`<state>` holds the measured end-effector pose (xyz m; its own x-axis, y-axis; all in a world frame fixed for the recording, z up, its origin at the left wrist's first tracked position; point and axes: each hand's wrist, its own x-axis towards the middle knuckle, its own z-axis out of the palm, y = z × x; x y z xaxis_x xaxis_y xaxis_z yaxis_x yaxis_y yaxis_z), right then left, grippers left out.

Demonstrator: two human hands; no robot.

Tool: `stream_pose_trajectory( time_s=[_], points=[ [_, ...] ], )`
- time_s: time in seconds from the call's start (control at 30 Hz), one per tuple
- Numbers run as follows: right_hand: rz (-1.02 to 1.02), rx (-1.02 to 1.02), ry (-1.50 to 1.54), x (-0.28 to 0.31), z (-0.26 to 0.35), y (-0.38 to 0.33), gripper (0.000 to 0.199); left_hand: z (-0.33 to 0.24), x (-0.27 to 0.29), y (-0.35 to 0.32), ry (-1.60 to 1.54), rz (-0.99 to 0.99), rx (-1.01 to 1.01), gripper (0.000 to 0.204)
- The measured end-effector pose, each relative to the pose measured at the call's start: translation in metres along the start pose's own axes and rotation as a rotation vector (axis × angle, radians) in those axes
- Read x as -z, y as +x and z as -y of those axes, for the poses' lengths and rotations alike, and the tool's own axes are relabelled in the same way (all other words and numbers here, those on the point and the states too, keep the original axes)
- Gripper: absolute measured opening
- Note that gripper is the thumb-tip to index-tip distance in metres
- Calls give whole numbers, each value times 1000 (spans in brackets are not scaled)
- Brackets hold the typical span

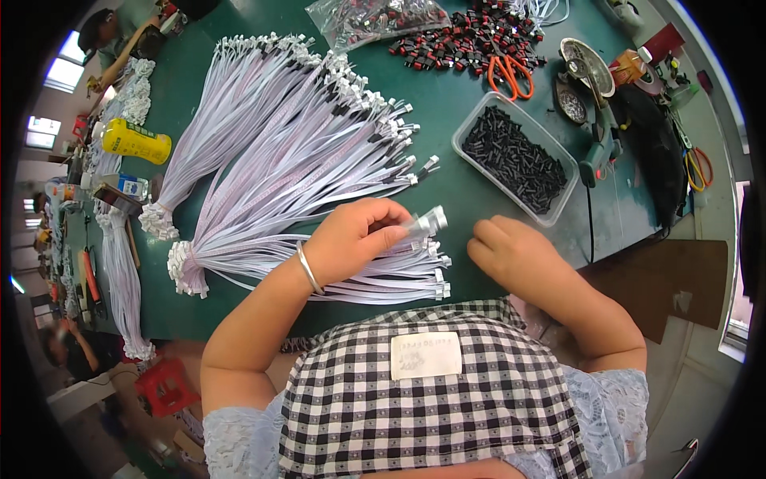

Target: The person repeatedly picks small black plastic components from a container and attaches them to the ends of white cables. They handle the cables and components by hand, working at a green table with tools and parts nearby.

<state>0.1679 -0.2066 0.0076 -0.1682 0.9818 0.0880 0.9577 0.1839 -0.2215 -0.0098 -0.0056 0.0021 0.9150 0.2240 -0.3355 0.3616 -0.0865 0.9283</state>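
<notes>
My left hand, a silver bangle on its wrist, pinches a white ribbon cable near its end. The cable's white connector sticks out past my thumb and points right. Under and around this hand, many more white ribbon cables fan out from a tied bundle, their connector ends to the right. Just right of the held connector, and apart from it, is my right hand. Its fingers are curled together, and whatever they may hold is hidden. Beyond it stands a clear plastic tub of small black sleeve-like pieces.
Orange-handled scissors lie by a pile of black and red parts. A green heat tool with a cord and a metal dish are at the right. A yellow bottle stands left on the green table. Other people work at far left.
</notes>
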Motion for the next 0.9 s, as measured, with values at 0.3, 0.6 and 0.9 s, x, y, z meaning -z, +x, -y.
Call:
stream_pose_trajectory(
  time_s=[0.3,0.6,0.9],
  points=[
    [-65,-98,-12,-11,-6,-3,8,-4,-4,4,275,-31,-177,22],
    [-159,-192,145,-20,-7,-11,12,-13,-3,4,245,-135,-192,9],
    [-182,-276,199,-17,-8,-13,13,4,-14,2,-402,47,35,14]
  ],
)
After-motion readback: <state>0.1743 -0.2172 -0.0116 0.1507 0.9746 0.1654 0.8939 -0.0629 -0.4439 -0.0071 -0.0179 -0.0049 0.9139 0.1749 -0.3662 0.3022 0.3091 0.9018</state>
